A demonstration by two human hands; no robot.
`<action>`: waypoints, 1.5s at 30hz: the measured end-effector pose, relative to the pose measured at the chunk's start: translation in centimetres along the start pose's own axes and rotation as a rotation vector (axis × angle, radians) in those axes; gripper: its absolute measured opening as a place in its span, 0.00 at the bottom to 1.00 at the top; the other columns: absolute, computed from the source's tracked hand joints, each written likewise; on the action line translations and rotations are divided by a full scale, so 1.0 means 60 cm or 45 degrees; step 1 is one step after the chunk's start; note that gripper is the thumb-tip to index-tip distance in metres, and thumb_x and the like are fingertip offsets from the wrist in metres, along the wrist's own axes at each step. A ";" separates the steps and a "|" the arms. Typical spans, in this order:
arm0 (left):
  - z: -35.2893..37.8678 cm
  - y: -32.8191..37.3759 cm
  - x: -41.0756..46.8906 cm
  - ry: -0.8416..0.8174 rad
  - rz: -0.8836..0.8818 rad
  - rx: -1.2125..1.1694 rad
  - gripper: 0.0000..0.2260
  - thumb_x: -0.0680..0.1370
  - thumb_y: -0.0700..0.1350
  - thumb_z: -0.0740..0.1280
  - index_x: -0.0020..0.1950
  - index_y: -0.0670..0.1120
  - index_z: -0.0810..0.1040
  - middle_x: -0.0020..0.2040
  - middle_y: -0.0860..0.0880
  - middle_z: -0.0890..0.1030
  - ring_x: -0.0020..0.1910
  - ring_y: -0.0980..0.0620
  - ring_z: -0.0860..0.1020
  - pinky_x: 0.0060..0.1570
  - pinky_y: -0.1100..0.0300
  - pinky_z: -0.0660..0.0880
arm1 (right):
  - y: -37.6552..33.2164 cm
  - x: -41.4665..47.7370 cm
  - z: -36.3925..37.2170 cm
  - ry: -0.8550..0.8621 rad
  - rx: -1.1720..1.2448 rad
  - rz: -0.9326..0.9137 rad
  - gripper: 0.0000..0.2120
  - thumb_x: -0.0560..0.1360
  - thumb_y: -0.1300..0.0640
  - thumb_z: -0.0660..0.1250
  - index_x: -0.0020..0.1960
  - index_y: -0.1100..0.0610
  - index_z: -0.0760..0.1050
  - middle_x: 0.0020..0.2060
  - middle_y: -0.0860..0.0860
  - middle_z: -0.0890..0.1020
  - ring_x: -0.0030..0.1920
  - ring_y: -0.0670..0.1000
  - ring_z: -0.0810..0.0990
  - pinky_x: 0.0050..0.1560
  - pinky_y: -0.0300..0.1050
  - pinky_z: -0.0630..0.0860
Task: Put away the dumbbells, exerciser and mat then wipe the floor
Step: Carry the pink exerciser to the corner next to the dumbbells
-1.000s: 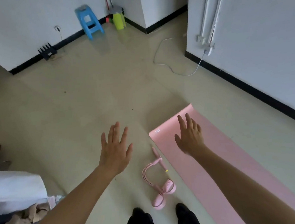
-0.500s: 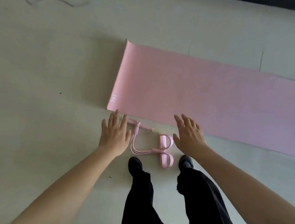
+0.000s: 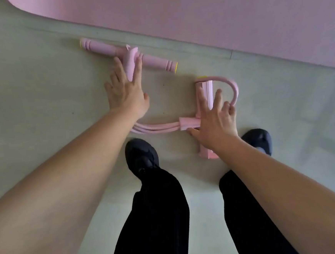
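Pink exerciser (image 3: 156, 128) on the pale floor (image 3: 30, 101) at centre, pink mat (image 3: 194, 14) just beyond at 12 o'clock, left hand (image 3: 127, 94) flat with straight fingers over its handle bar (image 3: 100, 47) at 11 o'clock, right hand (image 3: 215, 119) spread loose over its foot loops (image 3: 234, 87) at 3 o'clock, neither gripping, black shoes (image 3: 141, 157) at 6 o'clock

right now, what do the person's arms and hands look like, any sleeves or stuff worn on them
Both arms are bare up to the frame's edge, with no sleeve in view. The left hand and right hand have no gloves, and no watch or bracelet shows at either wrist. Lower down, the person wears black trousers and black shoes.
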State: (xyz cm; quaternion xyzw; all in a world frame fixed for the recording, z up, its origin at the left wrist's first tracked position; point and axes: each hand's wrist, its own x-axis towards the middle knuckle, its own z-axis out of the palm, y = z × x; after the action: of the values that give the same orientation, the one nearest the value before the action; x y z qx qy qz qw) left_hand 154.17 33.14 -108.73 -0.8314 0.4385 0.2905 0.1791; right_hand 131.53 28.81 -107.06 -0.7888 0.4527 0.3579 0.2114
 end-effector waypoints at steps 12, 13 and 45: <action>-0.063 0.017 -0.070 0.155 -0.089 -0.534 0.34 0.74 0.29 0.58 0.75 0.54 0.63 0.63 0.38 0.65 0.37 0.39 0.72 0.43 0.48 0.72 | 0.037 -0.003 -0.056 0.078 -0.098 -0.033 0.52 0.63 0.52 0.72 0.78 0.45 0.43 0.47 0.60 0.75 0.47 0.61 0.76 0.65 0.59 0.62; -0.094 0.021 -0.090 0.177 -0.079 -0.552 0.32 0.74 0.29 0.58 0.74 0.53 0.64 0.63 0.38 0.65 0.37 0.41 0.71 0.43 0.48 0.73 | 0.041 -0.021 -0.092 0.132 -0.064 -0.042 0.52 0.62 0.52 0.72 0.78 0.45 0.45 0.45 0.60 0.74 0.46 0.60 0.75 0.63 0.59 0.62; -1.295 0.345 -0.773 1.016 1.417 -0.611 0.28 0.80 0.44 0.64 0.77 0.47 0.55 0.66 0.43 0.75 0.50 0.40 0.81 0.38 0.52 0.76 | 0.429 -1.046 -1.035 1.300 0.432 0.467 0.61 0.61 0.51 0.73 0.79 0.52 0.33 0.57 0.52 0.80 0.57 0.56 0.79 0.65 0.47 0.67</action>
State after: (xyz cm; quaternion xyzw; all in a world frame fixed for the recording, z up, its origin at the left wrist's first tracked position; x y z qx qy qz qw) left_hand 141.55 7.82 -20.32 -0.5441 0.7528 0.1014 -0.3563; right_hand 111.45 10.40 -19.23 -0.7253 0.6782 -0.1158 0.0237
